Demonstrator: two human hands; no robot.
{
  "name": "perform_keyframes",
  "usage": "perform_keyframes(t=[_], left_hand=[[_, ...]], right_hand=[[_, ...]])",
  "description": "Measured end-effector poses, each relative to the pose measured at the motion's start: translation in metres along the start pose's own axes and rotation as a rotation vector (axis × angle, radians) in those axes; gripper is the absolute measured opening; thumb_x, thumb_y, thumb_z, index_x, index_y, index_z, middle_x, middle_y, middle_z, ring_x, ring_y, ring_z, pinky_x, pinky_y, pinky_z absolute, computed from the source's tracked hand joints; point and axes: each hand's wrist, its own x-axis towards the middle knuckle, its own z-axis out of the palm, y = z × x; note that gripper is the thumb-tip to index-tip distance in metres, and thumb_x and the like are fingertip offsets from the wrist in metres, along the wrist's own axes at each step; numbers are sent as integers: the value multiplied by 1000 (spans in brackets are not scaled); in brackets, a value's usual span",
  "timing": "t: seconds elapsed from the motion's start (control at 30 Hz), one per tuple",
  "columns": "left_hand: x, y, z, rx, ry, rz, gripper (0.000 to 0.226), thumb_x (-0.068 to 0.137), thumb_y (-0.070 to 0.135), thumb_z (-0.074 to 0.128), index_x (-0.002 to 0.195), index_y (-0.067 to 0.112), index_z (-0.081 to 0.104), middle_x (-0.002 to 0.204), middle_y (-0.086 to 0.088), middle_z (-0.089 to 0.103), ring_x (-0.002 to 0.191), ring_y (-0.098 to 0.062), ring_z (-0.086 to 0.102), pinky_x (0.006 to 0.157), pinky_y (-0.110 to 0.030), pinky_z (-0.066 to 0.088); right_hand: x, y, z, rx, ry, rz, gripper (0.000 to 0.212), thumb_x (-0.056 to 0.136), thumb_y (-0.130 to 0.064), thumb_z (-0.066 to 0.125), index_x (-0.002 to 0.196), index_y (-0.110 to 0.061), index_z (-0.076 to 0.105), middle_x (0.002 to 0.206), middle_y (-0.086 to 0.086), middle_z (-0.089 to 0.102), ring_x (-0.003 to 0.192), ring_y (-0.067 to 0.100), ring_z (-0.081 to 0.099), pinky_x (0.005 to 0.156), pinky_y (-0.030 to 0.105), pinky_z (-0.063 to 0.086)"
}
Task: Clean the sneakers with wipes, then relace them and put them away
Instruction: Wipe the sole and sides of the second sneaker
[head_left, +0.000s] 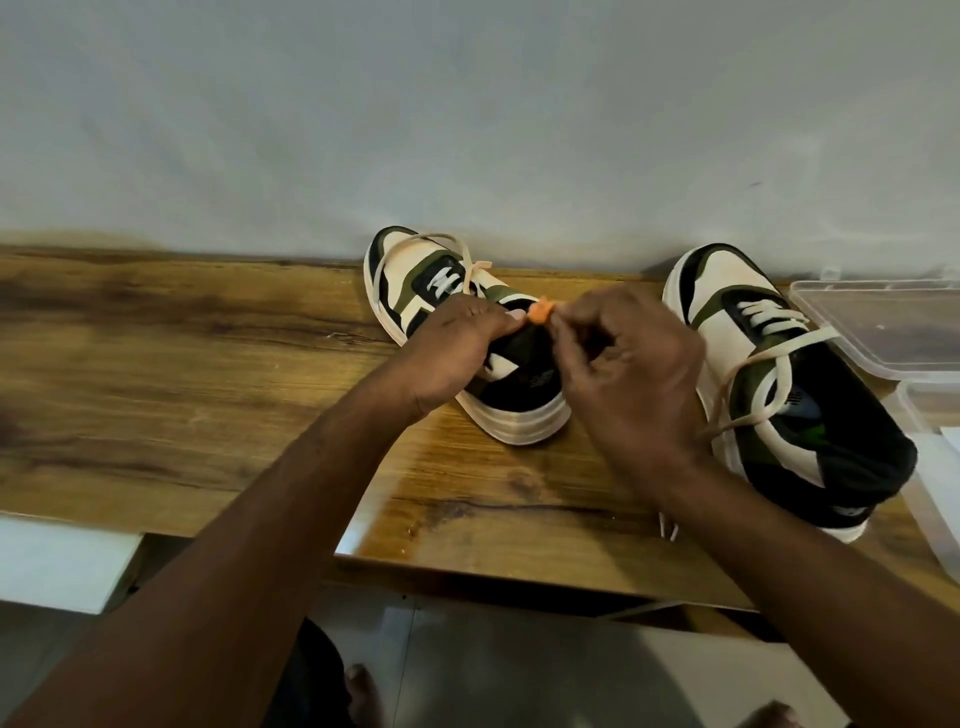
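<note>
Over the left sneaker (415, 275) on the table (182, 364), the left hand (452, 353) and right hand (631, 374) pinch an orange lace tip (540, 313) between curled fingers.

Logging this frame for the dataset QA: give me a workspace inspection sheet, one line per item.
Surface: glossy brown wood-grain tabletop against a pale wall.
Job's things: two cream, olive and black sneakers; left sneaker under the hands, right sneaker laced, its lace ends loose. No wipes seen.
Clutter: clear plastic box at the right edge; white sheet beside it.
Grippers: left hand and right hand both pinch a small orange piece above the left sneaker.
Cables: nothing seen.
Surroundings: pale wall, tiled floor below, the person's bare toes at the bottom edge.
</note>
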Motion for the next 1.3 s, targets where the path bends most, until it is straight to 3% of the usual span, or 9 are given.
perform_keyframes(t=[0.13,0.3,0.43,0.57,0.67,0.83,1.07,1.17,1.3], left_hand=[[-1,0,3,-17,-3,23,32,107,18,52,86,-2,66,72,-15,51,68,-23,47,66,-33,36],[-2,1,1,-12,-7,54,34,95,31,52,79,3,64,71,-13,49,70,-20,42,67,-34,34],[-2,-4,0,9,-25,46,49,107,18,50,60,21,65,62,-2,57,62,-11,50,67,-30,38],[0,-4,0,-26,-30,52,44,105,25,53,92,-14,67,86,-37,63,78,-26,58,76,-36,42],[0,-7,0,-34,-36,69,51,101,33,53,100,-17,65,96,-43,62,81,-28,60,79,-37,44],[1,-8,0,25,-13,73,39,108,19,50,83,-2,71,80,-26,66,76,-21,59,75,-34,43],[0,-13,3,15,-121,168,43,96,49,66,102,9,79,94,-27,74,90,-42,72,83,-51,56],[-4,-13,7,163,-74,264,32,83,44,79,94,15,77,76,-18,69,64,-29,59,65,-36,45],[-14,-6,3,199,-69,392,16,92,17,78,79,19,69,64,8,55,61,-6,51,60,-23,41]], right_hand=[[0,-4,1,58,80,178,7,90,-7,78,97,-6,75,94,3,72,82,13,67,72,28,59],[-6,-8,3,106,49,27,10,90,1,77,99,1,75,98,11,71,87,19,68,74,32,58],[-15,-19,1,61,-86,-130,13,87,5,79,100,3,74,102,14,71,92,19,67,81,24,57],[-4,2,-4,48,-43,-12,9,91,-3,77,100,-3,74,99,7,70,87,17,66,74,34,58],[2,9,-7,81,29,152,9,92,-5,77,99,-6,73,94,3,71,84,16,67,71,36,59],[-17,-11,3,69,-61,-74,10,89,7,75,96,2,71,98,12,69,91,19,65,75,32,56],[-8,3,5,154,-2,174,11,89,4,72,95,-5,68,88,1,68,80,14,65,67,34,56],[-3,13,1,140,41,335,14,90,0,74,94,-13,69,85,-7,69,77,5,67,67,24,57],[5,18,-13,241,67,459,17,92,-5,76,99,-19,70,88,-11,73,80,5,73,71,25,61]])
